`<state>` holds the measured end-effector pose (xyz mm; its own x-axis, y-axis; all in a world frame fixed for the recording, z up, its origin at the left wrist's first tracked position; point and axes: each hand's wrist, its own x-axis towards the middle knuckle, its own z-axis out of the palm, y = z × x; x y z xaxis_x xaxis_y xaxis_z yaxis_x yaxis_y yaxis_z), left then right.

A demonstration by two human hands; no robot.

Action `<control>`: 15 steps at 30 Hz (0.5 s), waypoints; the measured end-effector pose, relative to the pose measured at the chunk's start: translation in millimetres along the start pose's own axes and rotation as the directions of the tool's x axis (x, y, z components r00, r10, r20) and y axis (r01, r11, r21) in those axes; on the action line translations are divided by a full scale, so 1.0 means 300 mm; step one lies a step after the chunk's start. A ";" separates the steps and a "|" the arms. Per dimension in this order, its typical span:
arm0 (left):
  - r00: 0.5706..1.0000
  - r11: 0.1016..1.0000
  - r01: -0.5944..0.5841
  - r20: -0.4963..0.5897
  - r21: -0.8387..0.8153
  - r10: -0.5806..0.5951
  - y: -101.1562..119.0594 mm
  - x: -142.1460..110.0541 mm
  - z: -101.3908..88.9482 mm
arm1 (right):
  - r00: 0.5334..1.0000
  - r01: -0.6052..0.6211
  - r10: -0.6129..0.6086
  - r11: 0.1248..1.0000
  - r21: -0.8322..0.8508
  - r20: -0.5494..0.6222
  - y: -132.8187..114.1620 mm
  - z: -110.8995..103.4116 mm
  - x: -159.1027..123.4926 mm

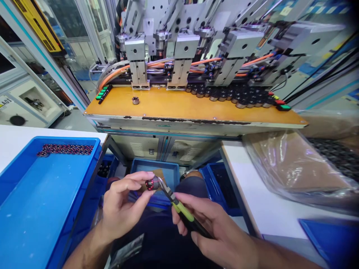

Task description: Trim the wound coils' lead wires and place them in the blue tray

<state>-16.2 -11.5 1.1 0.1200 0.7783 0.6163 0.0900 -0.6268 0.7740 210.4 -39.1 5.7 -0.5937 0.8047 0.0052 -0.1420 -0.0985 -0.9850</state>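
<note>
Working on a small wound core with green-and-black pliers, held above the lap.

The left hand pinches the core between thumb and fingertips; the right hand is wrapped round the pliers' handles, their tips at the core's right side, though whether they grip anything is too small to tell. This piece looks partway through handling; similar wound pieces lie packed along the far end of the blue tray at left, whether finished or waiting being unclear. Beyond the hands, a lone ring and clustered dark cylinders stand on the orange bench before the machine. Plastic wrapping covers the right-hand table. The left fingers hide part of the core; nothing else seems to obstruct the pliers.
</note>
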 end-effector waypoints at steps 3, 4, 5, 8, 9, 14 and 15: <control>1.000 1.000 0.012 0.001 -0.002 -0.012 -0.002 -0.003 -0.003 | 1.000 -0.010 0.010 1.000 -0.001 0.000 0.009 -0.003 0.002; 1.000 1.000 0.015 0.001 0.000 -0.015 -0.003 -0.004 -0.003 | 1.000 -0.007 0.007 1.000 -0.017 -0.003 0.012 -0.005 0.003; 1.000 1.000 0.016 -0.001 0.003 -0.016 -0.004 -0.005 -0.003 | 1.000 -0.003 0.003 0.999 -0.043 -0.004 0.016 -0.007 0.004; 0.999 0.999 0.029 -0.014 0.018 -0.028 -0.007 -0.009 -0.003 | 0.999 -0.032 0.030 0.990 -0.136 -0.021 0.016 -0.016 0.010; 0.999 0.999 0.035 -0.020 0.023 -0.035 -0.008 -0.010 -0.002 | 0.998 -0.055 0.050 0.986 -0.157 -0.038 0.012 -0.019 0.014; 0.989 0.990 0.131 -0.065 -0.042 -0.134 -0.006 -0.009 -0.010 | 0.998 -0.039 0.019 0.933 -0.359 -0.057 -0.044 -0.034 0.047; 0.976 0.976 0.194 -0.083 -0.095 -0.202 -0.005 -0.009 -0.016 | 0.999 -0.006 -0.015 0.888 -0.460 -0.042 -0.060 -0.046 0.059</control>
<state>-21.5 -12.5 -1.0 0.0172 0.8891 0.4575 0.0170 -0.4577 0.8889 213.3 -14.9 21.2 -0.5577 0.8300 0.0125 0.2422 0.1771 -0.9539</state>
